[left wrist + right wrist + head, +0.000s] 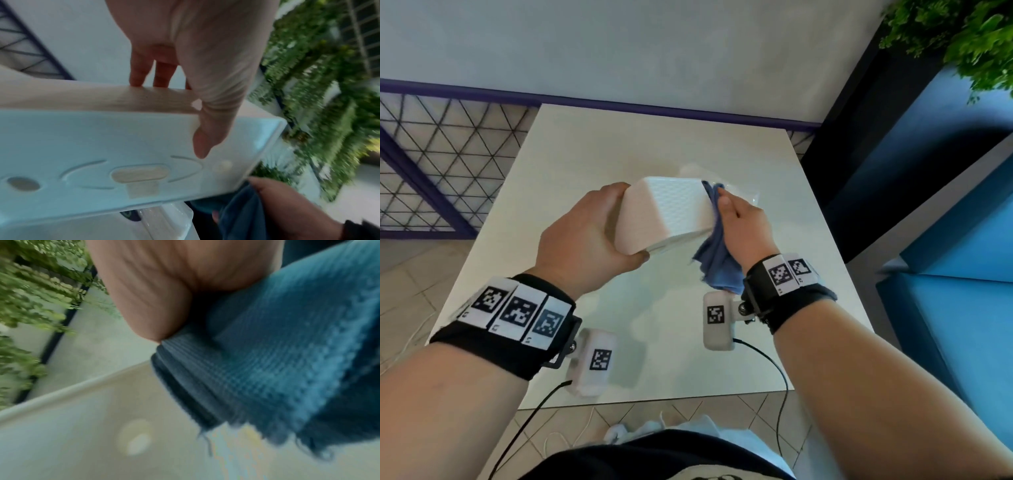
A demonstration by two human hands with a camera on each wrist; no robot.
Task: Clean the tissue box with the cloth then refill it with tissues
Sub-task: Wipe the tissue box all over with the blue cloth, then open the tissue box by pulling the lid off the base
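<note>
A white tissue box (pixel 667 212) with a dimpled surface is held tilted above the white table (pixel 592 150). My left hand (pixel 589 236) grips its left end, thumb under the near edge and fingers over the far side. In the left wrist view the box's underside (pixel 102 162) shows oval grooves and a slot. My right hand (pixel 743 222) presses a blue cloth (pixel 717 260) against the box's right end; the cloth (pixel 277 353) fills the right wrist view, bunched under the thumb. A clear plastic pack of tissues (pixel 743 195) lies on the table behind the box, mostly hidden.
A blue bench seat (pixel 945 291) stands to the right of the table. Green plants (pixel 962 37) hang at the top right. A purple-framed wire fence (pixel 438 154) runs along the left. Cables (pixel 774 359) trail from both wrist cameras over the table's near edge.
</note>
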